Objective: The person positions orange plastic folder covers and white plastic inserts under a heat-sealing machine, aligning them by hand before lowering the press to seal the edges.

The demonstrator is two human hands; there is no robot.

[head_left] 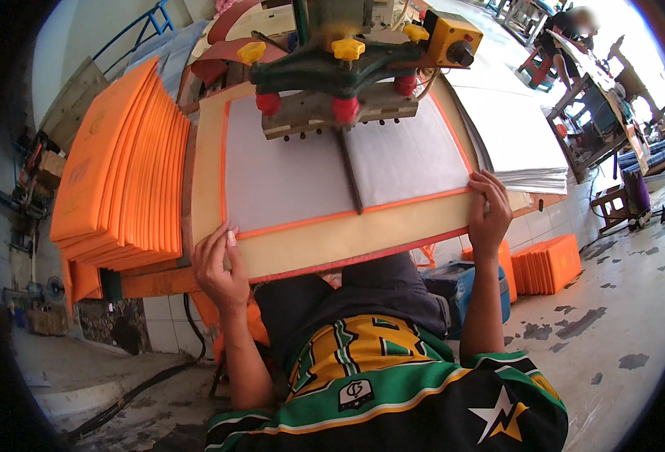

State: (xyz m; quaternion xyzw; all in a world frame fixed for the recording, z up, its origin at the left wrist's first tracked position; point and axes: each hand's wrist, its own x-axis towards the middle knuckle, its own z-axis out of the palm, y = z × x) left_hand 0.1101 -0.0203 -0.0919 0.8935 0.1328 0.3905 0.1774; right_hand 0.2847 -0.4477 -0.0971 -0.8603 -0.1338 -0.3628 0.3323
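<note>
An opened orange cover lies flat on a tan board with a red front edge. Pale lining sheets fill its two halves, and a dark strip runs down the middle. My left hand pinches the near left corner of the cover, its fingers bent over the board. At the near right corner, my right hand has its fingers curled at the orange edge. Over the far part of the cover hangs the metal head of a green press, hiding what lies beneath.
Left of the board leans a tall stack of orange covers. White sheets are piled at the right. More orange covers and a blue container stand below. A yellow control box sits on the press. Another person sits far right.
</note>
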